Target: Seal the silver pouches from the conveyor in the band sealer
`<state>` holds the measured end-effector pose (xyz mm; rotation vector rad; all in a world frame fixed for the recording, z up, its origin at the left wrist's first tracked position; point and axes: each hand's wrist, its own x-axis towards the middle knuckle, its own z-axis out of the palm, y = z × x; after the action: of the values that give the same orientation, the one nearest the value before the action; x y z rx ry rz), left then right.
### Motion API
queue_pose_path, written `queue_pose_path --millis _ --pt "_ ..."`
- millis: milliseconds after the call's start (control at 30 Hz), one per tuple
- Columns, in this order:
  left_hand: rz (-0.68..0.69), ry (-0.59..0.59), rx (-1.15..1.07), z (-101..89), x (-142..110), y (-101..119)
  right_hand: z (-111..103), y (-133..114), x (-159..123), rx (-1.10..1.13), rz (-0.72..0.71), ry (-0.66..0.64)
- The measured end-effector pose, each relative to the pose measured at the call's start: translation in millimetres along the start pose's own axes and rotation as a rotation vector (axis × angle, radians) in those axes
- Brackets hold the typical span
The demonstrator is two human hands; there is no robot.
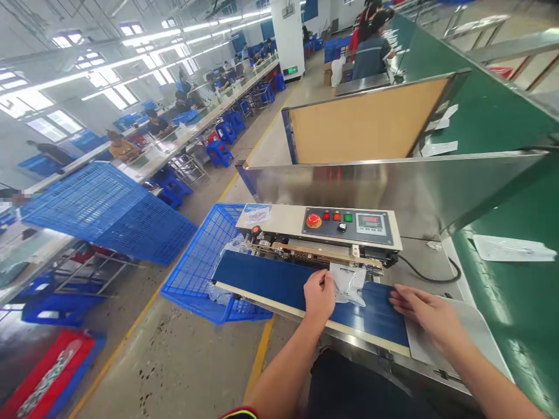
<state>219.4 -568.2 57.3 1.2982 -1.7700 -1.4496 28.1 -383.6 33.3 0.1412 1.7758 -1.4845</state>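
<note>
A white plastic bag [349,284] lies on the blue belt [271,276] of a band sealing machine [279,220], its upper edge close to the sealing rail. My left hand [319,295] pinches the bag's left edge between thumb and fingers. To the right, my right hand [421,311] rests over the belt's right end and the metal side plate [463,331], its fingers stretched out with nothing in them. The machine's panel [348,224] carries a red knob, coloured buttons and a lit display.
A blue basket [196,279] holding clear bags stands at the belt's left end. On the right runs a green conveyor [502,215] with a flat white bag [513,249]. Metal partitions [349,183] rise behind the machine. A stacked blue crate [109,203] stands left; people sit at far benches.
</note>
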Motion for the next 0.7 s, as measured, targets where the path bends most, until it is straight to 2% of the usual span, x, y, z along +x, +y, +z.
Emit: queue_pose_path --millis 100,167,233,333,467,567,700 --pt "0.156 0.082 0.029 -27.4 -20.7 6.5 -32.8 12.8 -3.7 0.021 -0.015 0.074" --pt "0.235 0.023 0.032 -33.0 -34.6 12.0 -52.6 19.0 -12.8 0.045 -0.016 0.158" --pt "0.271 -0.102 0.016 -25.8 -45.3 18.1 -68.8 23.2 -25.5 0.076 0.004 0.259" --pt "0.317 -0.37 -0.008 4.9 -55.9 27.5 -89.2 30.2 -49.1 0.159 0.011 0.395" --pt "0.411 -0.774 0.006 59.3 -64.3 39.1 -115.4 53.4 -87.4 0.287 -0.073 0.565" --pt "0.456 -1.024 0.02 103.6 -67.1 46.9 -140.9 82.4 -114.8 0.345 -0.113 0.726" --pt "0.417 -1.267 0.035 168.5 -80.0 49.6 -193.9 139.4 -150.2 0.369 -0.009 1.058"
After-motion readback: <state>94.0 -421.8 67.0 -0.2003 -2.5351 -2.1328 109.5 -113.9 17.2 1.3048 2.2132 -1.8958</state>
